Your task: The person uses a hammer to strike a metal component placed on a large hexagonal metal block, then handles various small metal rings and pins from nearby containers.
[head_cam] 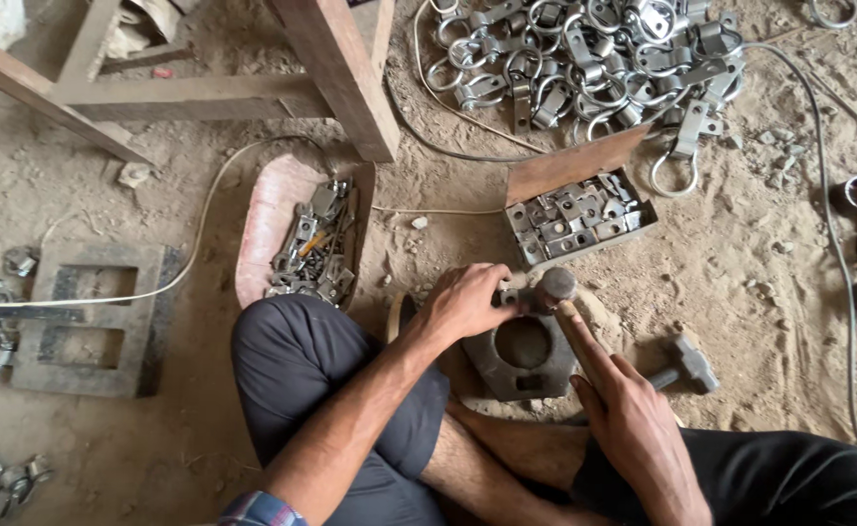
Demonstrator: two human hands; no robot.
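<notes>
**Hammering on the steel block**

Left hand (pixel 467 304) pinches a small metal piece (pixel 514 295) closed-fingered atop the steel block (pixel 524 353) on the dirt floor (pixel 204 419). Right hand (pixel 633 424) is wrapped fully around the hammer (pixel 557 290) handle. Risk: fingers sit touching the strike point; a glancing blow could crush them. Open floor lies right, beside a spare hammer (pixel 686 362).

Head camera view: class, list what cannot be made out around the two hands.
- Small metal piece under the left hand: hidden by its fingers.
- Wooden hammer handle's end: covered by the right hand.
- Second grey metal hammer: its handle is hidden behind the right hand.
</notes>
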